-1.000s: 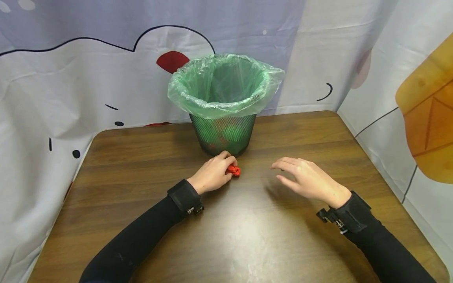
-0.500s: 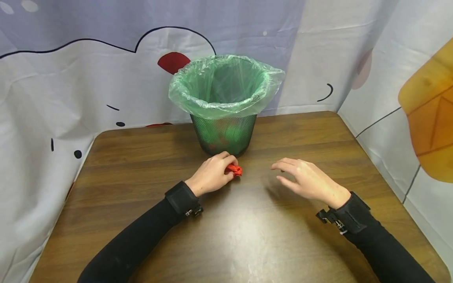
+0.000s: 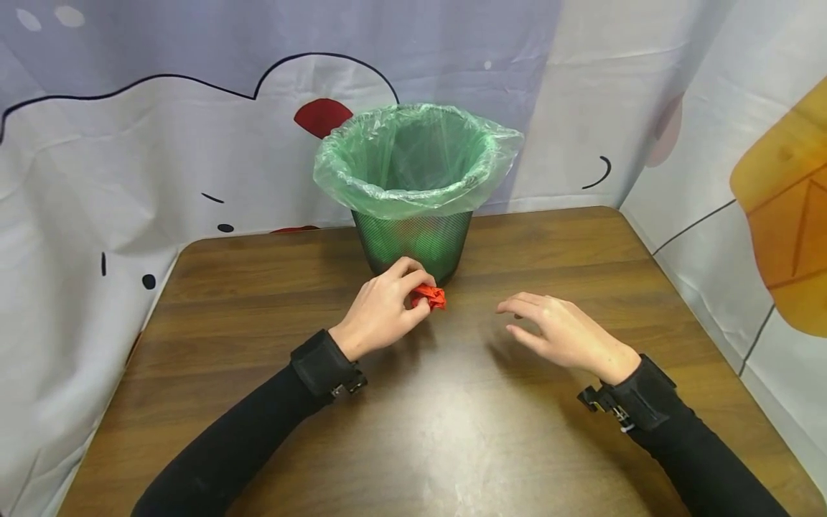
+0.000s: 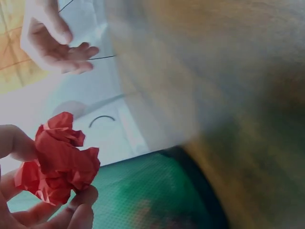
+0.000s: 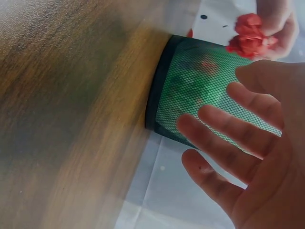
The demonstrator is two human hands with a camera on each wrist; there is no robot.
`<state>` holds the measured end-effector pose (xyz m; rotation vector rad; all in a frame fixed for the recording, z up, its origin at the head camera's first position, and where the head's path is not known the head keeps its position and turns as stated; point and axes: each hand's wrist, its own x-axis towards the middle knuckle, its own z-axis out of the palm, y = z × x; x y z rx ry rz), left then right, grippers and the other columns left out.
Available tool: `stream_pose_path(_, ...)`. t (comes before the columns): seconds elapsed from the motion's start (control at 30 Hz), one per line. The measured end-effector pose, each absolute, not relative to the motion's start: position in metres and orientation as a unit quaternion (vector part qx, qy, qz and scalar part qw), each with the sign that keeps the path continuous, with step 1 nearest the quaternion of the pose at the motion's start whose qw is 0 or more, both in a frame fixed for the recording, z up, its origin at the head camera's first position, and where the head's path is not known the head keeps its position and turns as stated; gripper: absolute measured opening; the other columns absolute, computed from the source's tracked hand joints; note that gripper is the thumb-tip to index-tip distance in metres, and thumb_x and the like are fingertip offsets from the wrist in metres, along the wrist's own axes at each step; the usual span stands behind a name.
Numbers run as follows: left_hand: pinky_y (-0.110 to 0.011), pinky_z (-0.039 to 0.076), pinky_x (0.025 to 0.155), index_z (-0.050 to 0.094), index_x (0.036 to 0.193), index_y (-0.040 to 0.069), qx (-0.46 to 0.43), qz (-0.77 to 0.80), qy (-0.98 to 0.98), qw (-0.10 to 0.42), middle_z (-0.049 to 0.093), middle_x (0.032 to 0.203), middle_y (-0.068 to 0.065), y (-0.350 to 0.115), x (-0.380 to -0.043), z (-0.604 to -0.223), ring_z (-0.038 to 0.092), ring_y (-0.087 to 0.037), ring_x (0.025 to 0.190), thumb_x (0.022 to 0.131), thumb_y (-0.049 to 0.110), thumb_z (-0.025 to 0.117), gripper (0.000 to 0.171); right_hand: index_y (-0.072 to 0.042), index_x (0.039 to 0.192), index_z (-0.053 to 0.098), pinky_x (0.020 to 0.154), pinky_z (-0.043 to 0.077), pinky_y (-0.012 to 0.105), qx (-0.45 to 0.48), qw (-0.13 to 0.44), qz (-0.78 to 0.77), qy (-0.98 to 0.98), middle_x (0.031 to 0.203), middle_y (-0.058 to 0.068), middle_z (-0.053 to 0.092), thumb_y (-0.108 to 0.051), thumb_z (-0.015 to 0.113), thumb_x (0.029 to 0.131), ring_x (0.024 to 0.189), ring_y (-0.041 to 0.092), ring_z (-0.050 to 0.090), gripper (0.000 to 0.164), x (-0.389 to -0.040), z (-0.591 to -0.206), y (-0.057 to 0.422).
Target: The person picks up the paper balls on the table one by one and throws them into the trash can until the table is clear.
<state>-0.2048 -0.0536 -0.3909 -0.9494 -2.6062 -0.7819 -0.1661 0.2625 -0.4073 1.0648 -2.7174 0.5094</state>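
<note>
A crumpled ball of red paper [image 3: 431, 296] is pinched between the thumb and fingers of my left hand [image 3: 385, 307], just in front of the bin. In the left wrist view the red paper ball [image 4: 59, 160] shows its creases, with fingertips on either side of it. My right hand [image 3: 561, 329] hovers over the table to the right, fingers loosely bent and nothing in them. The right wrist view shows the spread fingers of this right hand [image 5: 248, 138] in front of the bin.
A black mesh bin [image 3: 413, 237] stands at the back of the wooden table [image 3: 258, 287], lined with a green plastic bag [image 3: 413, 201] folded over its rim. Blurred red and green shapes show through the mesh. A printed curtain [image 3: 194, 158] hangs behind and at the sides.
My left hand has risen off the table with the red paper ball and shifted slightly toward the bin. The right hand has stayed in place. The head view has tilted a little.
</note>
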Motion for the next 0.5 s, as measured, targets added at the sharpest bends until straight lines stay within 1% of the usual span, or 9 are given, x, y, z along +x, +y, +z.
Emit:
stream_pose_path(0.13,-0.03,0.051,0.068,0.07,0.105,0.022,-0.337,-0.279,-0.885,0.162,0.06,0.109,0.006,-0.054,-0.202,-0.378,0.063,-0.014,0.083,0.085,0.018,0.059,0.023,-0.014,0.125,0.067,0.086,0.056,0.041,0.354,0.086,0.172,-0.915,0.121,-0.002,0.068,-0.026,0.066,0.097,0.107,0.018,0.068,0.03,-0.166,-0.408,0.263)
stream_pose_path(0.23,-0.029,0.05,0.069,0.07,0.103,0.022,-0.348,-0.285,-0.873,0.187,0.061,0.106,0.008,-0.055,-0.199,-0.367,0.061,-0.011,0.084,0.085,0.018,0.059,0.022,-0.014,0.126,0.067,0.086,0.056,0.041,0.352,0.082,0.173,-0.916,0.121,-0.003,0.068,-0.026,0.066,0.097,0.107,0.017,0.068,0.031,-0.165,-0.409,0.263)
stream_pose_path(0.5,-0.027,0.046,0.066,0.071,0.101,0.017,-0.373,-0.302,-0.842,0.248,0.064,0.098,0.006,-0.058,-0.197,-0.335,0.057,-0.008,0.078,0.083,0.015,0.059,0.021,-0.016,0.126,0.067,0.086,0.055,0.04,0.353,0.084,0.174,-0.915,0.122,-0.004,0.068,-0.026,0.065,0.097,0.107,0.016,0.067,0.03,-0.165,-0.41,0.264)
